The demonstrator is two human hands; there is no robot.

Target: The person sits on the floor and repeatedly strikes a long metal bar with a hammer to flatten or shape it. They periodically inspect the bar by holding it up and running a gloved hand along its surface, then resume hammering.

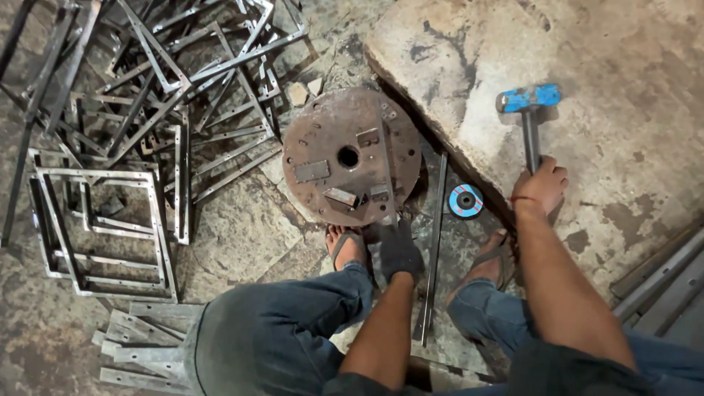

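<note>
Looking straight down between two bent knees in blue jeans. Right of centre, right hand (541, 187) wrapped tight around the grey shaft of a hammer (529, 110), fingers curled fully closed on it; blue head resting up on the pale concrete slab (623, 88) at upper right, probably parked there so the weight sits on the slab rather than in the wrist. Lower centre, left hand (400, 251) in a dark glove, pressed down on a strip of flat metal bar (386, 220) at the near edge of the round steel plate (352, 155); fingers folded over the strip, seemingly pinning it so it cannot skid. Exact finger contact hidden by the glove.

Plate sitting mid-frame on the floor: rusty brown, circular, a hole at its middle, small blocks and stops welded on its face, smaller holes near the rim. Looks like a bending or forming jig. Just right of it, a long thin bar (433, 249) lying on the ground, and beside that a blue-ringed grinding disc (466, 200). Upper left, a tangled heap of metal frames (169, 95). Sandalled feet planted either side of the gloved hand.
</note>
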